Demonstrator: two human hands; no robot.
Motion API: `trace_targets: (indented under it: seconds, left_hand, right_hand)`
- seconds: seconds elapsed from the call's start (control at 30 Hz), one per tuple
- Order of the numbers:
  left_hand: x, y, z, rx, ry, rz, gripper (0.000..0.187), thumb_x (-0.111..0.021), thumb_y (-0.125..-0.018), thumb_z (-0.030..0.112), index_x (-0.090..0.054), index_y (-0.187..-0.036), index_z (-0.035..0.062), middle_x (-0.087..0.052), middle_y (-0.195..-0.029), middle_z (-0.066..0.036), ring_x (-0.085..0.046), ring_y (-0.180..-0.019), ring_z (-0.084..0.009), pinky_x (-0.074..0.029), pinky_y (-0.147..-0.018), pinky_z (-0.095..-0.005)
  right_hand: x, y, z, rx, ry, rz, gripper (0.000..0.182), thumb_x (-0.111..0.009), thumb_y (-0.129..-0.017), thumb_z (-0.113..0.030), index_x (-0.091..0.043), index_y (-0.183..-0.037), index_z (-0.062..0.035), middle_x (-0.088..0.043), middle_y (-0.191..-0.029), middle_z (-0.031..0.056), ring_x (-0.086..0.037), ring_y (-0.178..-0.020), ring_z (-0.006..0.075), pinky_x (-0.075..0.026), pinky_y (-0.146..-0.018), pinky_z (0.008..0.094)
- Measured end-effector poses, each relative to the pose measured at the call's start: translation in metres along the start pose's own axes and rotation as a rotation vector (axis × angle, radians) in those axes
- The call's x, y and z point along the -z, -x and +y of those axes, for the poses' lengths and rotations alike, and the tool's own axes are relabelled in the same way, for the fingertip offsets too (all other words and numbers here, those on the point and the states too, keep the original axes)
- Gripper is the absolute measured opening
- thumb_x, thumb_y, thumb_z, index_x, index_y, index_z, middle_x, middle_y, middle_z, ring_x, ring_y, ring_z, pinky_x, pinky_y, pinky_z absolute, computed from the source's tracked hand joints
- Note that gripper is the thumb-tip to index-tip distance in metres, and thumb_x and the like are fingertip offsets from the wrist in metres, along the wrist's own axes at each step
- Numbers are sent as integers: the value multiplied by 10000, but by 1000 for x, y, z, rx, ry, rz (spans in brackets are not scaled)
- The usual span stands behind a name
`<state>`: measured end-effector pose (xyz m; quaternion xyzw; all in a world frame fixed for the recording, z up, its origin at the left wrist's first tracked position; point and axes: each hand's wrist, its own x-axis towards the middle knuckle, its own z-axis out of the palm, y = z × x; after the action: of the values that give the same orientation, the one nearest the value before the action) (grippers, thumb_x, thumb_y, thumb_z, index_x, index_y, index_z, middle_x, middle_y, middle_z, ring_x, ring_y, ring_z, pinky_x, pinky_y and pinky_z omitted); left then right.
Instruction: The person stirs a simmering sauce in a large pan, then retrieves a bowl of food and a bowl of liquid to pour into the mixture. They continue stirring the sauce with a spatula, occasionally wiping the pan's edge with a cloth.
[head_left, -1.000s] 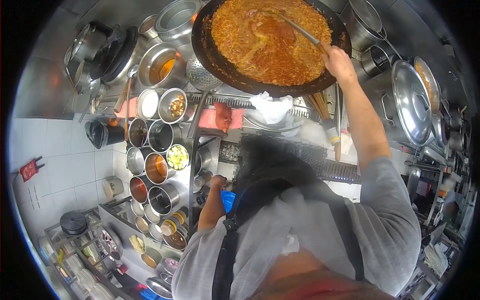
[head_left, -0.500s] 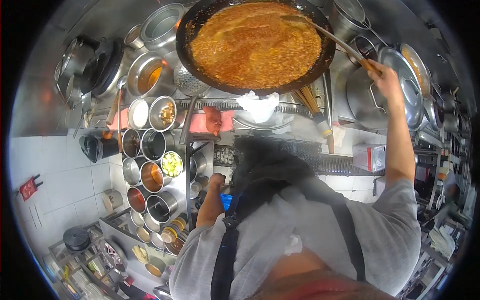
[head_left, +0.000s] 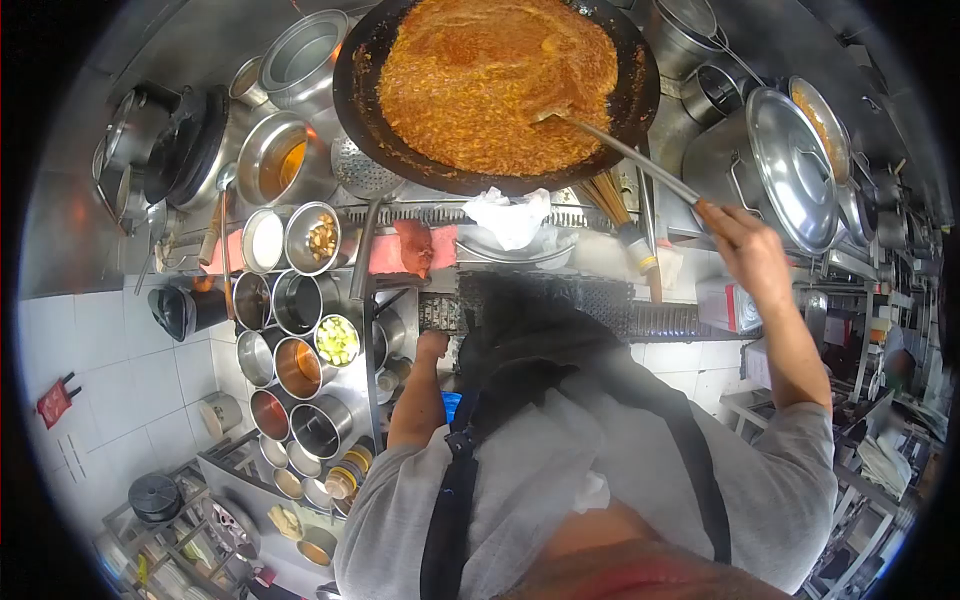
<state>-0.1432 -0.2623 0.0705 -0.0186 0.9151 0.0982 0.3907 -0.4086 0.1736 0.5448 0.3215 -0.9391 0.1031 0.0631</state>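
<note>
A long metal ladle with a wooden handle (head_left: 640, 160) is gripped in my right hand (head_left: 742, 242), at the right of the stove. Its head rests in orange-red, grainy food (head_left: 480, 95), toward the lower right of a large black wok (head_left: 365, 110). My left hand (head_left: 433, 345) hangs low beside the shelf of pots, closed like a fist; whether anything is inside it is hidden. A crumpled white cloth (head_left: 508, 218) lies just below the wok's near rim.
Metal pots of ingredients, one with chopped green pieces (head_left: 337, 340), stand at the left. A perforated skimmer (head_left: 362, 168) lies left of the wok. A large lidded pot (head_left: 725, 165) stands at the right. A bamboo brush (head_left: 635, 245) lies below the wok.
My right hand has come down and toward me, drawing the ladle head from the wok's upper right to its lower right. My left hand has shifted slightly up, still closed.
</note>
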Motion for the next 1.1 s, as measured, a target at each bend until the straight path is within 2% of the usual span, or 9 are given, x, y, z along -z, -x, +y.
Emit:
trace_targets:
  seconds: [0.13,0.23,0.3,0.4,0.57,0.9,1.0,1.03,1.1]
  left_hand:
    - [-29,3,-8,-33,-49,-35,188,-686,-653,142,-713,-832,94,-684,-940,-138,-662,-891,-308,-543,-737,-416]
    - [-43,11,-15,-76,-157,79,121,-596,-713,173,-672,-774,101,-682,-739,-74,-683,-725,-227,-543,-627,-404]
    - [-27,23,-10,103,92,-188,114,-603,-689,131,-707,-714,91,-694,-833,-129,-676,-836,-275,-543,-720,-400]
    - [-11,45,-2,106,90,-80,135,-579,-701,143,-690,-639,97,-689,-710,-79,-685,-754,-228,-543,-678,-382]
    - [-15,53,5,270,311,-134,150,-572,-706,156,-673,-611,100,-677,-647,-34,-684,-682,-200,-541,-634,-370]
    - [-46,44,3,269,323,-100,88,-628,-671,167,-706,-687,130,-697,-759,-87,-690,-768,-258,-545,-674,-399]
    - [-54,40,3,247,284,-71,91,-641,-662,156,-713,-708,124,-698,-795,-107,-690,-795,-258,-548,-691,-406]
    - [-64,36,0,244,285,-70,91,-641,-662,156,-713,-708,124,-698,-795,-107,-690,-795,-258,-548,-691,-406]
    - [-76,33,-3,270,478,40,333,-471,-876,263,-640,-691,44,-632,-563,-77,-615,-449,-195,-513,-481,-346]
  right_hand:
    - [-49,-21,-10,-1,-17,6,393,-578,-786,-23,-603,-1158,-147,-615,-887,127,-623,-735,333,-509,-660,422]
    - [-82,-49,-11,8,30,-22,370,-520,-821,-39,-549,-1180,-128,-583,-863,125,-608,-756,334,-508,-654,434]
    - [-103,-70,-9,25,45,57,373,-506,-824,-34,-549,-1182,-129,-579,-881,133,-597,-801,338,-507,-676,442]
    - [-122,-102,2,0,71,57,420,-563,-827,-65,-540,-1243,-117,-600,-1050,154,-597,-914,366,-501,-777,438]
    - [-132,-145,15,-66,12,11,411,-565,-841,-94,-526,-1251,-102,-599,-1077,169,-588,-948,370,-485,-805,447]
    - [-148,-145,38,-158,-176,158,414,-581,-837,-183,-551,-1235,-72,-636,-919,221,-598,-892,400,-479,-783,455]
    - [-133,-116,31,-304,-345,26,477,-595,-821,-195,-521,-1269,-50,-633,-820,234,-633,-834,370,-480,-769,430]
    - [-130,-108,32,-360,-444,-64,498,-600,-812,-184,-512,-1282,-43,-620,-737,201,-626,-716,315,-484,-679,403]
    - [-122,-93,30,-418,-539,-155,520,-606,-804,-173,-503,-1294,-36,-607,-653,167,-619,-598,259,-488,-589,376]
